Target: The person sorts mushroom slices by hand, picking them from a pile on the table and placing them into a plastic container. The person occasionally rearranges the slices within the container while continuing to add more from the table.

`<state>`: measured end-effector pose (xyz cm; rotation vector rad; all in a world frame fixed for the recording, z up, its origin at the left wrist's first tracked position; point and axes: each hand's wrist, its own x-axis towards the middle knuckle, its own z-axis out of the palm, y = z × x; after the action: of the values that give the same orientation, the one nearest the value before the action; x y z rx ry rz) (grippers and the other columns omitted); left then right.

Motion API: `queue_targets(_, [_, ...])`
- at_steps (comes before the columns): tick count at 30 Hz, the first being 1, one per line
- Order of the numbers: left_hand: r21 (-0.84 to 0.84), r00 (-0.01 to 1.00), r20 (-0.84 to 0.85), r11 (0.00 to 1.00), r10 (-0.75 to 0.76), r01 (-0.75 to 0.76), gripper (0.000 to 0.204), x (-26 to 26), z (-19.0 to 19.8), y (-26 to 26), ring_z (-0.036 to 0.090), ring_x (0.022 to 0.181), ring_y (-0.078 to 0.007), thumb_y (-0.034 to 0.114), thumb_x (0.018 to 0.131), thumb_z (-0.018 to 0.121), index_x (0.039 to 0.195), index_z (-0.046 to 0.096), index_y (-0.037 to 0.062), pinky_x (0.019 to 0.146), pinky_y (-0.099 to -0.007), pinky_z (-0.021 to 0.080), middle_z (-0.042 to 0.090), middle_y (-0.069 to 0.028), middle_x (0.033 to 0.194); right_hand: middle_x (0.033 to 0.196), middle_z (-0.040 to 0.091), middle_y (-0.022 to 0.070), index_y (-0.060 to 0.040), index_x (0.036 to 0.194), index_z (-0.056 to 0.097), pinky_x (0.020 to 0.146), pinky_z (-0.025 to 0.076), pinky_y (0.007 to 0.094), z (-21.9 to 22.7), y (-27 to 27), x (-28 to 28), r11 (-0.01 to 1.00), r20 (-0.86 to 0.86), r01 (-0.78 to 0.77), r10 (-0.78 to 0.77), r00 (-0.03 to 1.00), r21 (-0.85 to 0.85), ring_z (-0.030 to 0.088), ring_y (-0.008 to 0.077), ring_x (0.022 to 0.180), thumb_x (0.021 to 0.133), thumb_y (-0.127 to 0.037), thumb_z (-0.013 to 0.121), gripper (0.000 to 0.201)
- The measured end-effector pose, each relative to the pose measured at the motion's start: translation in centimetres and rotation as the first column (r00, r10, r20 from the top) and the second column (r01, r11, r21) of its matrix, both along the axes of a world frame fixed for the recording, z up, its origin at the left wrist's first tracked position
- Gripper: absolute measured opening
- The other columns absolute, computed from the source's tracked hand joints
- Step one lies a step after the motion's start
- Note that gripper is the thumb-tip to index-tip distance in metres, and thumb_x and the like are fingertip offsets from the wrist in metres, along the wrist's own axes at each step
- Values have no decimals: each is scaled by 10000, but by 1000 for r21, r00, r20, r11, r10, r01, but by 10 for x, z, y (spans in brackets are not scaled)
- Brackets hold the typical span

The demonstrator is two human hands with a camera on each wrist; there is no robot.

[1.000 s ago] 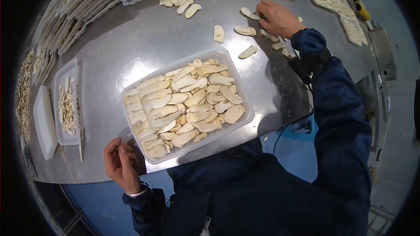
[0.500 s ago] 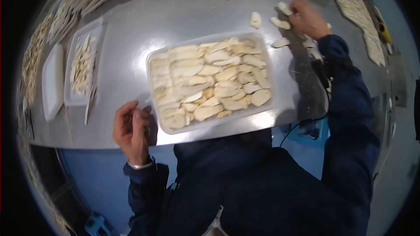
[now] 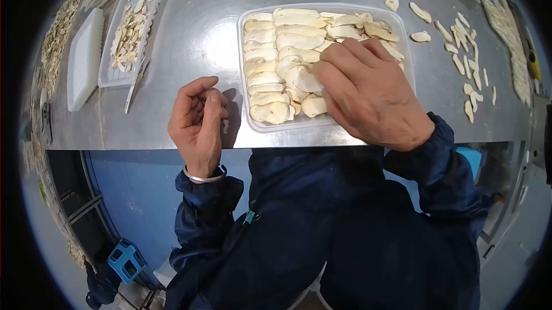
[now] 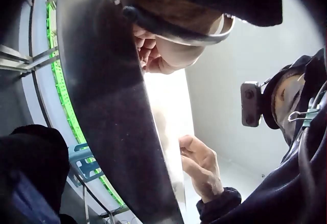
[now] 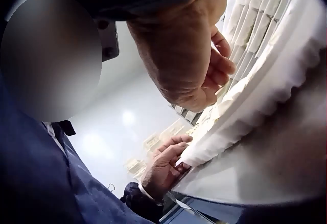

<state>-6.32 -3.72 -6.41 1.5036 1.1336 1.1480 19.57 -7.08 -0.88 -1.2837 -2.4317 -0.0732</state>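
Note:
In the head view a clear tray (image 3: 249, 103) holds overlapping rows of pale mushroom slices (image 3: 299, 42). My right hand (image 3: 374, 94) is over its right half, fingers bent down, pinching the right end of a slice (image 3: 303, 79); the fingertips are partly hidden. The right wrist view shows those curled fingers of my right hand (image 5: 189, 60) low at the tray's slices. My left hand (image 3: 198, 126) rests left of the tray at the table's front edge, fingers loosely curled, holding nothing visible.
Loose slices (image 3: 420, 12) lie right of the tray. At the left are a tray of small pieces (image 3: 129, 39), a white block-shaped container (image 3: 86, 60) and a thin metal tool (image 3: 137, 85). Stacked trays line the back, and a blue stool (image 3: 126, 260) stands below.
My right hand has come from the loose slices at the far right to the tray; one slice there is gone. The head view has shifted, and my left hand keeps its loose curl beside the tray.

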Motion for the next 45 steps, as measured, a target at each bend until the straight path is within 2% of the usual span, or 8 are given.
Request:
queue_targets(18, [15,1000,25,1000,-11,10,216,0,0,-1,517,680,-68,31,960,528,1160,558,-44,614,-186,422,583,-49,815,851,513,80,-47,867,543,736,417,342,5,4,-3,994,-14,81,-80,997,71,535,221,834,750,-64,610,136])
queue_targets(26, [-60,1000,-5,998,26,-26,218,-4,-1,-1,472,642,-51,43,975,526,1180,548,-27,565,-170,377,571,-28,822,802,549,105,-41,849,573,659,407,391,55,-46,149,767,23,571,-602,798,293,555,315,777,760,-40,625,103])
queue_targets(31, [-12,999,14,999,47,-46,217,-3,-9,1,480,635,-49,63,975,537,1178,557,-12,551,-169,360,573,-22,793,727,519,78,-19,879,589,677,431,349,55,-85,165,683,-197,727,-724,661,-70,552,209,688,825,-18,555,64])
queue_targets(33, [-28,999,19,999,34,-33,217,1,-2,0,497,654,-61,58,972,540,1175,557,-16,579,-179,374,579,-34,805,714,513,58,-5,886,590,681,436,321,49,-87,136,731,-447,607,-676,586,-311,531,158,667,854,-18,516,82])
queue_targets(35, [-14,1000,-3,999,29,-29,213,1,6,0,511,677,-76,56,970,540,1169,558,-18,594,-190,385,585,-50,816,712,510,40,12,889,589,682,434,291,40,-84,109,788,-693,320,-615,376,-526,501,116,662,888,-29,466,129])
queue_targets(40, [145,998,-48,989,40,-33,152,0,40,-5,532,712,-139,46,948,509,1054,574,-41,693,-267,424,584,-74,823,725,526,53,31,869,559,648,406,257,23,-60,51,800,-838,-261,-540,81,-540,469,120,638,932,-85,362,237])
queue_targets(41, [146,996,-68,989,51,-41,175,4,47,-7,512,652,-150,125,964,457,897,557,-2,828,-341,448,557,-66,739,724,525,58,31,867,554,643,403,256,22,-55,41,776,-831,-334,-554,45,-535,464,120,635,939,-90,343,253])
queue_targets(45, [-38,941,133,947,-312,319,348,18,68,-11,433,512,-143,279,993,331,719,450,102,1077,-513,334,451,-42,556,717,533,70,29,852,545,638,399,254,9,-36,20,739,-825,-465,-565,-35,-487,459,125,634,960,-91,316,281])
